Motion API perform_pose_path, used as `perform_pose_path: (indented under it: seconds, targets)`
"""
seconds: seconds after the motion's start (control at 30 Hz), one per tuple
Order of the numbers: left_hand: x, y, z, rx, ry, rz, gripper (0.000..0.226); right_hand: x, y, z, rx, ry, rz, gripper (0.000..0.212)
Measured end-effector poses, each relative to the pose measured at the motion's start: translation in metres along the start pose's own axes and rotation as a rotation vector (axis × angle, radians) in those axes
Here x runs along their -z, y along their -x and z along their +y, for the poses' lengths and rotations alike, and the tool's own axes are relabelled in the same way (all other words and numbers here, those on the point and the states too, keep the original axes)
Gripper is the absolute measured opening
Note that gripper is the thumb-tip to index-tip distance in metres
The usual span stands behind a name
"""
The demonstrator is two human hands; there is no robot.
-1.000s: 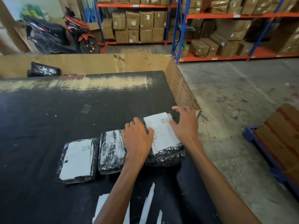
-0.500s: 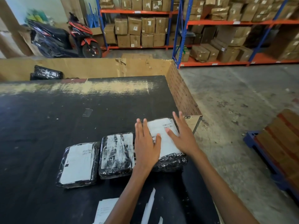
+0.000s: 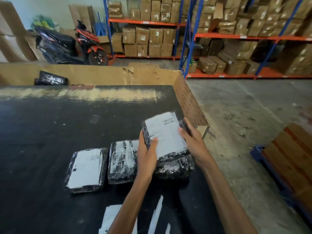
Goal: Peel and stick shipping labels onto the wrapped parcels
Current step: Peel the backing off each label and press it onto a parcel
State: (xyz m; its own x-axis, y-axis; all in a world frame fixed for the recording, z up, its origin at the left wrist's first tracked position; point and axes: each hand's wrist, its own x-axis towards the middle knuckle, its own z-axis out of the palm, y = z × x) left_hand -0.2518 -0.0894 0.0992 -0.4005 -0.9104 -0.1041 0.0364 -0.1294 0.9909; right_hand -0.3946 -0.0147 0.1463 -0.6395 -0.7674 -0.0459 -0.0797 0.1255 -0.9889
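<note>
Parcels: the labelled one point(image 3: 164, 137) is being held tilted above another parcel point(image 3: 174, 168) by the left hand point(image 3: 146, 157) and right hand point(image 3: 194, 142), both clasping its edges. Its glossy wrap is looking slippery; a loosening grip could be dropping it off the table edge point(image 3: 202, 130) nearby.

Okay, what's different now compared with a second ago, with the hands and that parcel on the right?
Both hands were pressing the label flat on the right-hand parcel. Now the left hand and right hand grip the labelled parcel by its sides and have lifted it, tilted up, uncovering another black parcel beneath. The other two parcels stayed put on the table.
</note>
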Motion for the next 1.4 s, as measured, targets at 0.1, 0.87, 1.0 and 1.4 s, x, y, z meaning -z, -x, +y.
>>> perform_pose_path:
  seconds: [0.1, 0.87, 1.0, 1.4]
  targets:
    - [0.034, -0.004, 0.042, -0.104, 0.006, 0.032, 0.055, -0.029, 0.001, -0.034, 0.066, 0.038, -0.032, 0.064]
    - [0.446, -0.048, -0.019, 0.086, -0.282, 0.289, 0.043, -0.442, 0.039, 0.035, -0.156, 0.327, -0.427, 0.078]
    - [0.459, -0.057, -0.05, 0.141, -0.314, 0.273, 0.046, -0.451, 0.039, 0.056, -0.152, 0.459, -0.478, 0.078]
    - [0.447, -0.059, -0.049, 0.004, -0.785, 0.45, 0.062, -0.424, 0.058, 0.032, 0.234, 0.419, -0.347, 0.063]
